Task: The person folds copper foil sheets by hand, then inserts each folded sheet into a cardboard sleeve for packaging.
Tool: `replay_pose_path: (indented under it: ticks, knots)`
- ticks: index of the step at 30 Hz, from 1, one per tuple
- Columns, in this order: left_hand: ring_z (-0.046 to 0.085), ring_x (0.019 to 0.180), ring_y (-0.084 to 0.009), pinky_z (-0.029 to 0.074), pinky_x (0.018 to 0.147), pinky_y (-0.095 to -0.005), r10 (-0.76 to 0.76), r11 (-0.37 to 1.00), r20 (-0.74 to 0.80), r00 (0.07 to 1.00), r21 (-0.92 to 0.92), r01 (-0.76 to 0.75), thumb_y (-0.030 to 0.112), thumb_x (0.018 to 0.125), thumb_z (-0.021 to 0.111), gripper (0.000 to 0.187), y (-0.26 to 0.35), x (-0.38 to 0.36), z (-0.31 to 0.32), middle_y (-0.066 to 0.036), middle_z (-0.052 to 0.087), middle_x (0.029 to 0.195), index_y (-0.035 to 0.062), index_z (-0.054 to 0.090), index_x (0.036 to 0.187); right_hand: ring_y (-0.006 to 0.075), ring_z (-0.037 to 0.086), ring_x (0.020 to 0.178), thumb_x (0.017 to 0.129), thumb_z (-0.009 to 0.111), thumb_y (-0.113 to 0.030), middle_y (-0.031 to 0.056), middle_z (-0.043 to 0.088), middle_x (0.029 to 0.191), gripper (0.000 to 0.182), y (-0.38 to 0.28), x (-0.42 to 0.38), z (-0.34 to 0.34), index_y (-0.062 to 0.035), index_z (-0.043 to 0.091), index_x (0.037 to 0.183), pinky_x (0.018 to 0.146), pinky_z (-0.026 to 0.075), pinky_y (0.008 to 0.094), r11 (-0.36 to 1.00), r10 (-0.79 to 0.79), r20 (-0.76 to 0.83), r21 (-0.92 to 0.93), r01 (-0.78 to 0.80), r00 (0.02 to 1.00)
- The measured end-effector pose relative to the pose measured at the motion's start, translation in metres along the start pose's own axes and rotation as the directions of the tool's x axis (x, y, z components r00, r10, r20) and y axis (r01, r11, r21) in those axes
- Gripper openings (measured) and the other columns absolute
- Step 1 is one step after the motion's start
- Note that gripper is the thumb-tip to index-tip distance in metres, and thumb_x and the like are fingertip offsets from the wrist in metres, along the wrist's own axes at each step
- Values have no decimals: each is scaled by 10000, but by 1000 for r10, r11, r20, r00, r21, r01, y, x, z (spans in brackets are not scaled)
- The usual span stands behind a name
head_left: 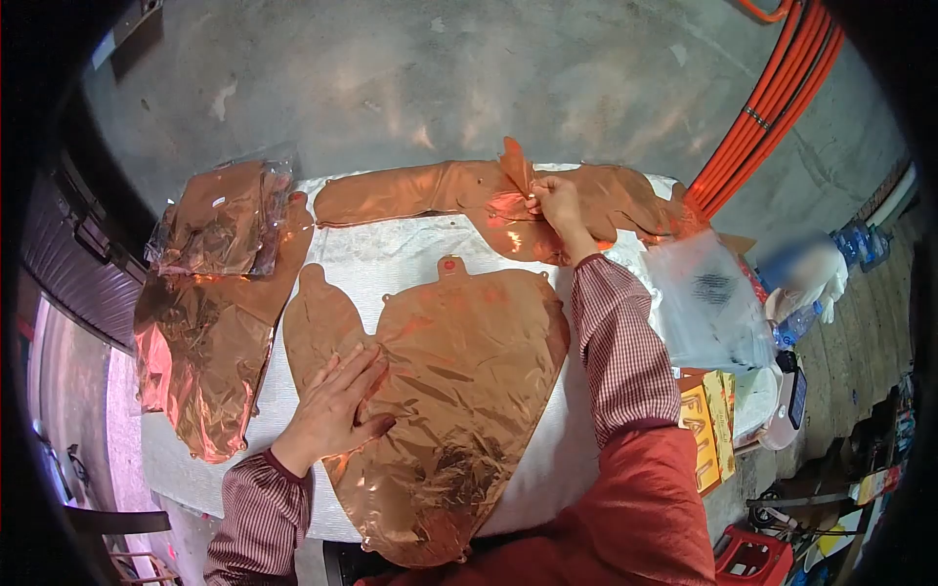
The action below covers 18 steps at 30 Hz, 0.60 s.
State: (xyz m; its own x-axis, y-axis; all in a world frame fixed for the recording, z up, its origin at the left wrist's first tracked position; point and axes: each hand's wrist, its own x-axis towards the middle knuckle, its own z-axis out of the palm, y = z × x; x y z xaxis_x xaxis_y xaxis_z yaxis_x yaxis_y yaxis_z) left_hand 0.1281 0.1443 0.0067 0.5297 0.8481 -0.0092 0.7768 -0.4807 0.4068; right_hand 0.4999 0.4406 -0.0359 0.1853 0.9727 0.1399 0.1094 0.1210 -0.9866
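Note:
My left hand (342, 405) lies flat, fingers stretched, on the left side of a large copper-coloured foil sheet (459, 361) with a rounded outline and a small tab at its top. Farther back, my right hand (555, 203) pinches a raised fold of another copper foil piece (391, 192), which stretches along the table's far edge. To the left rests a crumpled copper foil piece (210, 342), and on its upper part sits a clear plastic packet (220, 220) of folded copper foil.
Clear plastic bags (708, 298) lie at the right of the white-covered table (542, 493). Nearby are a yellow box (705, 430), a white device (782, 405) and a red stool (752, 557). Orange pipes (757, 117) run down at the upper right. Water bottles (862, 244) stand beyond.

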Motion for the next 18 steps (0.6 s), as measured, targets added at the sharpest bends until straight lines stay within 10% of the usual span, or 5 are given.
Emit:
replay_pose_path:
  ticks: [5, 9, 12, 16, 18]
  knots:
    - [276, 1385, -299, 202, 1125, -471, 3, 1000, 3, 1000, 15, -3, 376, 760, 690, 784, -1, 0, 1, -141, 345, 1461, 63, 374, 1406, 280, 669, 664, 763, 725, -194, 191, 678, 795, 277, -2, -6, -8, 6, 670, 948, 607, 523, 380, 628, -401, 2, -727, 277, 916]
    - [282, 1382, -302, 206, 1125, -468, 10, 1000, -13, 1000, 18, -10, 362, 755, 699, 783, -2, -1, 2, -139, 349, 1459, 62, 377, 1403, 370, 659, 803, 902, 488, -284, 250, 656, 923, 327, 1, 57, -74, -70, 663, 1077, 691, 495, 444, 678, -219, -83, -729, 90, 972]
    - [285, 1381, -299, 211, 1124, -465, 10, 1000, -14, 1000, 1, -10, 342, 751, 710, 781, 0, 0, 0, -134, 355, 1457, 62, 380, 1401, 196, 508, 568, 905, 420, -121, 41, 513, 666, 149, -54, 72, -123, -106, 566, 934, 486, 439, 378, 874, -168, -380, 369, 316, 909]
    - [291, 1378, -294, 216, 1125, -465, 1, 1000, -23, 1000, -3, -1, 324, 751, 717, 767, 2, -1, -1, -133, 363, 1452, 59, 392, 1393, 168, 475, 581, 887, 432, -93, -7, 476, 692, 122, -153, 62, -174, -149, 526, 941, 499, 398, 343, 522, -852, -386, -577, 628, 353]
    - [293, 1377, -293, 217, 1125, -464, 2, 1000, -26, 1000, -5, -2, 327, 753, 716, 762, 2, -2, 0, -134, 364, 1451, 58, 396, 1390, 144, 479, 616, 893, 451, -106, -11, 490, 732, 97, -167, 62, -193, -151, 524, 938, 521, 397, 321, 809, -573, -527, -241, 536, 628]
